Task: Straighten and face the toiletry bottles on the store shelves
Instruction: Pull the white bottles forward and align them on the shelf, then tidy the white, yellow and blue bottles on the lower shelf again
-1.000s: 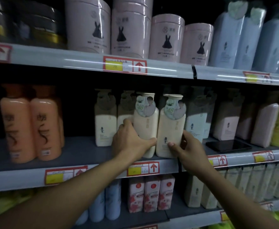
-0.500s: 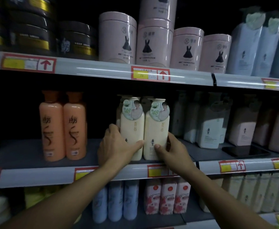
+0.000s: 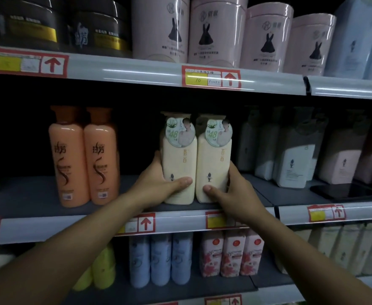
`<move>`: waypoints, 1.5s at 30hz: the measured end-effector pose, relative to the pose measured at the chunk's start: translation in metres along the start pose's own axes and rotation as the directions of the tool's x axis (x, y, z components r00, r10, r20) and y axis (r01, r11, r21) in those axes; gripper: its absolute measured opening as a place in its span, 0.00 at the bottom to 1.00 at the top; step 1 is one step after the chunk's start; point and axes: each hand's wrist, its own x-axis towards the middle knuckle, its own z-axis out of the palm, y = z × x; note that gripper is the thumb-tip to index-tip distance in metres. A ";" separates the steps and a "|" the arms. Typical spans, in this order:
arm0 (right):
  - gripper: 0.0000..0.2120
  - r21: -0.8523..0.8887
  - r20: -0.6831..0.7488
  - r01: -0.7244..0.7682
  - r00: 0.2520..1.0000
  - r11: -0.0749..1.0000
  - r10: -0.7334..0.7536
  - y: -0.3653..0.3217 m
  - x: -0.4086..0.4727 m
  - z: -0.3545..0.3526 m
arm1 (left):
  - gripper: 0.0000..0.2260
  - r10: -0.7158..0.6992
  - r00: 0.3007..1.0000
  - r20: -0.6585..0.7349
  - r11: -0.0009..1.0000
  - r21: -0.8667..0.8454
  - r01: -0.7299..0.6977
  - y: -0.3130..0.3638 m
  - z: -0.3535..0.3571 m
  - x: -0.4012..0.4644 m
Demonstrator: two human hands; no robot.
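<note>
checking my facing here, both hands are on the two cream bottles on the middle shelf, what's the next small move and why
Probably let go and move on to the next product. The left hand grips the left cream bottle and the right hand grips the right cream bottle; both stand upright, side by side, labels forward, near the middle shelf's front edge. They already look faced.

Round stickers (image 3: 180,133) on cream bottles read "48"; price tag (image 3: 203,79) reads "10".

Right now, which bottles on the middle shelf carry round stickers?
The two cream bottles held by the hands; the orange bottles beside them carry none.
</note>
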 end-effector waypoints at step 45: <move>0.40 0.062 -0.076 -0.003 0.997 0.998 0.008 0.001 0.013 -0.001 | 0.33 0.039 0.991 -0.130 0.989 0.145 -0.020 0.002 -0.007 -0.006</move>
